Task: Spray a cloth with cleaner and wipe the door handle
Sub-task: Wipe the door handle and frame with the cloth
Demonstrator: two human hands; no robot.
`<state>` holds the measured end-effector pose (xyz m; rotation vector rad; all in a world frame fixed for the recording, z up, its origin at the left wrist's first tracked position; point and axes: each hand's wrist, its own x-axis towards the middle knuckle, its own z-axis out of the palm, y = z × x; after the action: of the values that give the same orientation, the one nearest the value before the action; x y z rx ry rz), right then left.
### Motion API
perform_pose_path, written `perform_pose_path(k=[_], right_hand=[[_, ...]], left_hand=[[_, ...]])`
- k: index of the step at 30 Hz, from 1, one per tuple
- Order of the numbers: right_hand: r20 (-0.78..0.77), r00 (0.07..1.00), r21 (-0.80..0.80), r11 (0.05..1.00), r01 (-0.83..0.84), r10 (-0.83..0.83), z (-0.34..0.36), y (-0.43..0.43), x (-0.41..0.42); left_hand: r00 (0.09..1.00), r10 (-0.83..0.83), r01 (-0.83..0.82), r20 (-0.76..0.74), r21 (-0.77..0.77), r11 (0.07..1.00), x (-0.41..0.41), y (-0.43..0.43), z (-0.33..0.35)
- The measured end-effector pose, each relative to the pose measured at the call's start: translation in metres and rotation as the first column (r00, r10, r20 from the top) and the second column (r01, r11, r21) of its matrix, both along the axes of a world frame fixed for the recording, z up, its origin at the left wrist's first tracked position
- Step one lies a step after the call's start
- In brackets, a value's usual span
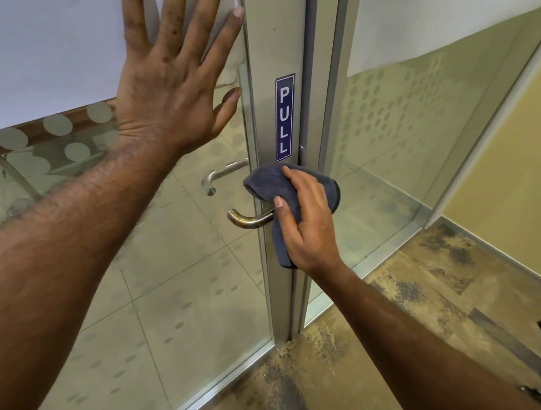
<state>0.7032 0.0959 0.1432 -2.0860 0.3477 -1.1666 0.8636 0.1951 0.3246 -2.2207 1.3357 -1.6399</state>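
Observation:
A curved metal door handle (247, 219) sticks out to the left from the aluminium door frame (273, 37). My right hand (307, 221) holds a dark blue-grey cloth (268, 185) against the base of the handle, fingers curled over the cloth. My left hand (171, 65) presses flat on the glass door (172, 298), fingers spread, above and left of the handle. No spray bottle is in sight.
A blue PULL sign (284, 118) is stuck on the frame above the handle. A second handle (219, 176) shows through the glass on the far side. A glass partition (420, 115) stands to the right. Patterned carpet (393, 342) covers the floor.

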Motion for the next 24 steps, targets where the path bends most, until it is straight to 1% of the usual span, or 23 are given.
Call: perform_pose_path(k=[2,3,4,7,8,9,11,12,13,14,15,17,18,19,20,22,24], right_hand=[[-0.091,0.994,-0.100,0.994,0.048,-0.057,-0.001,-0.001,0.007],[-0.137,0.989,-0.127,0.991,0.035,-0.052,-0.004,-0.002,0.009],[-0.156,0.988,-0.121,0.993,-0.003,-0.016,-0.008,-0.005,0.010],[-0.122,0.986,-0.046,0.992,-0.117,0.110,-0.025,-0.009,0.012],[-0.127,0.983,-0.058,0.988,-0.143,0.135,-0.031,-0.006,0.010],[-0.144,0.978,-0.104,0.981,-0.165,0.149,-0.037,-0.004,0.006],[-0.203,0.969,-0.271,0.942,-0.196,0.143,-0.049,-0.010,-0.002],[-0.233,0.966,-0.351,0.916,-0.194,0.115,-0.051,-0.019,-0.004],[-0.243,0.967,-0.392,0.904,-0.171,0.078,-0.050,-0.029,-0.003],[-0.230,0.972,-0.374,0.918,-0.132,0.046,-0.047,-0.036,0.001],[-0.199,0.980,-0.294,0.953,-0.080,0.021,-0.041,-0.040,0.007],[-0.110,0.994,-0.056,0.998,0.010,-0.016,-0.027,-0.039,0.023],[-0.078,0.996,0.008,0.999,0.048,-0.047,-0.021,-0.035,0.031],[-0.064,0.995,0.008,0.997,0.080,-0.079,-0.018,-0.028,0.035],[-0.058,0.994,-0.046,0.995,0.090,-0.092,-0.017,-0.020,0.037],[-0.074,0.995,-0.214,0.976,0.043,-0.060,-0.021,-0.005,0.034],[-0.142,0.989,-0.383,0.924,-0.025,-0.033,-0.034,0.002,0.026]], left_hand=[[1.000,-0.007,0.007,0.005,-0.003,1.000,0.001,0.000,0.000],[1.000,-0.010,0.010,0.008,-0.005,1.000,0.002,0.000,0.000],[1.000,-0.012,0.012,0.014,-0.007,1.000,0.002,0.000,0.000],[0.999,-0.011,0.011,0.031,-0.011,1.000,0.004,-0.001,-0.001],[0.999,-0.009,0.009,0.033,-0.010,1.000,0.005,-0.002,-0.001],[0.999,-0.006,0.007,0.035,-0.009,1.000,0.005,-0.003,-0.001],[0.999,-0.004,0.004,0.036,-0.009,1.000,0.006,-0.002,-0.002],[0.999,-0.003,0.004,0.038,-0.012,1.000,0.006,-0.001,-0.001],[0.999,-0.003,0.003,0.038,-0.015,1.000,0.006,-0.001,-0.001],[0.999,-0.006,0.006,0.033,-0.012,1.000,0.005,-0.001,0.000],[1.000,-0.012,0.012,0.026,-0.007,1.000,0.003,-0.001,0.000],[1.000,-0.021,0.021,0.014,-0.004,1.000,0.002,-0.002,0.000],[1.000,-0.024,0.024,0.007,-0.004,1.000,0.002,-0.002,0.000],[1.000,-0.028,0.028,0.001,-0.005,1.000,0.003,-0.002,0.000],[1.000,-0.030,0.030,-0.002,-0.009,1.000,0.004,-0.001,-0.001],[1.000,-0.031,0.031,0.002,-0.016,0.999,0.005,-0.001,-0.002],[0.999,-0.035,0.035,0.001,-0.015,0.999,0.005,-0.002,-0.002]])
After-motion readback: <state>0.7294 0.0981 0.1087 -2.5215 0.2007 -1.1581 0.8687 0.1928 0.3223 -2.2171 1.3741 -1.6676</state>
